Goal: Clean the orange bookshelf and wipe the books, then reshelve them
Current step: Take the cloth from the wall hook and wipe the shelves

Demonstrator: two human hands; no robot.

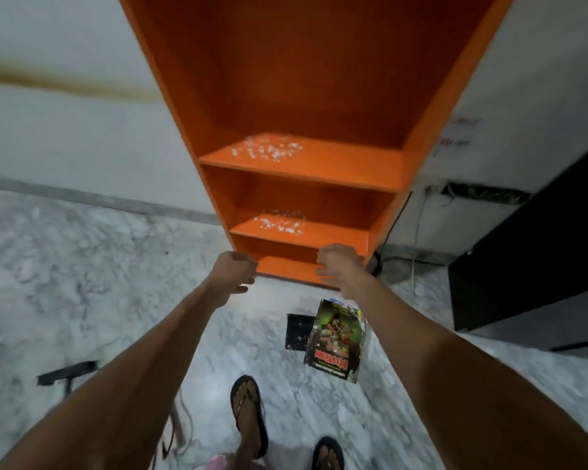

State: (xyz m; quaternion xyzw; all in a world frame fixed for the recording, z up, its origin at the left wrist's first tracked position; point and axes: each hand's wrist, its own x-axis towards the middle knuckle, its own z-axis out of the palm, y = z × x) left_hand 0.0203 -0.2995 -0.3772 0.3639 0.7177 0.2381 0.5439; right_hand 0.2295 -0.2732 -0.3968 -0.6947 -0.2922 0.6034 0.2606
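Observation:
The orange bookshelf (302, 164) stands against the white wall with no books on its shelves. White specks lie on two of its boards. Both my arms reach toward its lowest shelf. My left hand (233, 271) hovers at the bottom left corner, fingers curled and apart, holding nothing. My right hand (336, 264) hovers in front of the bottom shelf edge, fingers loosely bent, holding nothing. A stack of books (336, 340) with a dark comic-style cover on top lies on the marble floor below my right forearm.
A dark flat item (297, 330) lies beside the books. A black cabinet (530, 252) stands at the right, with cables (414, 252) on the floor beside the shelf. A black floor tool head (67, 371) lies at the left. My feet in sandals (248, 412) are below.

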